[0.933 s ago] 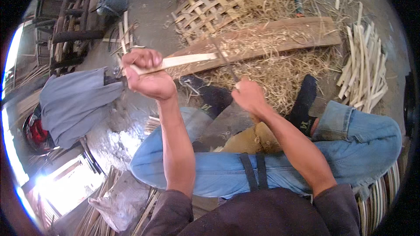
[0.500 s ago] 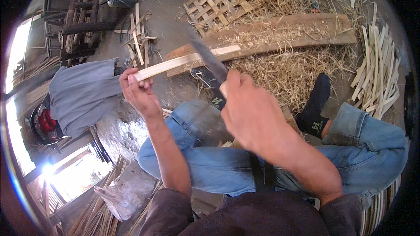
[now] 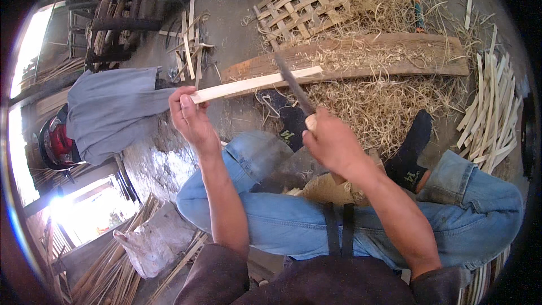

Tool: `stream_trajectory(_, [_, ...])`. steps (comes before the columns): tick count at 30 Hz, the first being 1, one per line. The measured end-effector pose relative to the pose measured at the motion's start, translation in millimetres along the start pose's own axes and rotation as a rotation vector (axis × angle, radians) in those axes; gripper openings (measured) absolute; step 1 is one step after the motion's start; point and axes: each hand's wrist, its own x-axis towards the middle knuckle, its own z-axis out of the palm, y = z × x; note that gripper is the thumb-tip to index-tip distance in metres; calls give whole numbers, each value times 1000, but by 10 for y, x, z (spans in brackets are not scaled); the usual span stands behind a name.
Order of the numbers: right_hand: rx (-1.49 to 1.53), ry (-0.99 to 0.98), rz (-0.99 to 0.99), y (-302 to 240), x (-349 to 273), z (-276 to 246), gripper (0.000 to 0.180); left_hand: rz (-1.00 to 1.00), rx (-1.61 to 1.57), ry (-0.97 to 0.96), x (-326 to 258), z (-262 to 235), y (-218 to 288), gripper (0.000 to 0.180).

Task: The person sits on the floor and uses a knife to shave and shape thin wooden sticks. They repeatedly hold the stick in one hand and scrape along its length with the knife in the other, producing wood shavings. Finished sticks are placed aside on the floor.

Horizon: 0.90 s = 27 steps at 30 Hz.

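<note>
My left hand point(image 3: 195, 121) is closed on the near end of a pale bamboo strip point(image 3: 248, 86), thumb on top. The strip slants away to the right, and its far end lies over a long wooden plank point(image 3: 395, 55). In my right hand point(image 3: 336, 142) is the light wooden handle of a knife point(image 3: 297, 90), with the fingers wrapped round it. Its dark, long blade crosses the strip near the far end and points up and left toward the woven bamboo lattice. Whether the blade touches the strip, I cannot tell.
Curled shavings point(image 3: 361, 101) cover the plank and the floor around it. Behind stands a woven bamboo lattice point(image 3: 307, 3). Cut strips point(image 3: 490, 113) are piled at the right. My crossed legs in jeans point(image 3: 293, 220) lie below. A grey cloth point(image 3: 116, 116) hangs at the left.
My right hand has moved right and down, and the knife has come lower across the strip's far part. The whole view has shifted slightly. My left hand keeps its hold.
</note>
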Motion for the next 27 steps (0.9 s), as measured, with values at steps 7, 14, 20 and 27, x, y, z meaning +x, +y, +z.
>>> stream_trajectory(7, [41, -19, -322, -523, -295, 134, 35, 28, 40, -40, -8, -194, -91, 22])
stream_trajectory(14, [-34, 91, -125, 199, 59, 204, 34, 87, -151, -99, -76, -57, -19, 24])
stream_trajectory(20, [-64, 108, -21, 235, 59, 255, 29, 22, -147, -141, -36, -43, 73, 27])
stream_trajectory(27, [178, -78, -223, -615, -412, 207, 40, -76, -196, -126, -62, -59, 95, 31])
